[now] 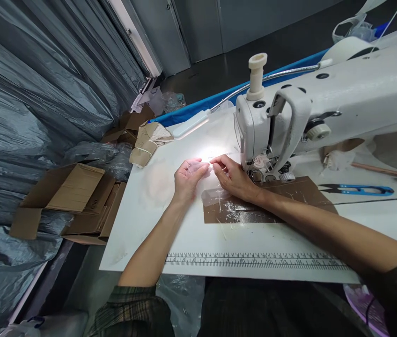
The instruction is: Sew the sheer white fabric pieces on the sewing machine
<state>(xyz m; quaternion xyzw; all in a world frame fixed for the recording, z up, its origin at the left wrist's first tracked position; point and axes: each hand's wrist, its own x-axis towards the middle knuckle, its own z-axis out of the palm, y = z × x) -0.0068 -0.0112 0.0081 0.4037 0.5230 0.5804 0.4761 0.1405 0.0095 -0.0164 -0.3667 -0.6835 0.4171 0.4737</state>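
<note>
My left hand lies palm up on the white sewing table, holding a small pale translucent piece under the lamp's glare. My right hand pinches the same piece at its right edge with thumb and forefinger. Both hands sit just left of the needle area of the white sewing machine. The piece is washed out by the light, so its shape is unclear.
A brown taped patch covers the table by the machine. Blue thread snips lie at right, and a printed ruler runs along the front edge. A gooseneck lamp, folded cardboard and open boxes are at left.
</note>
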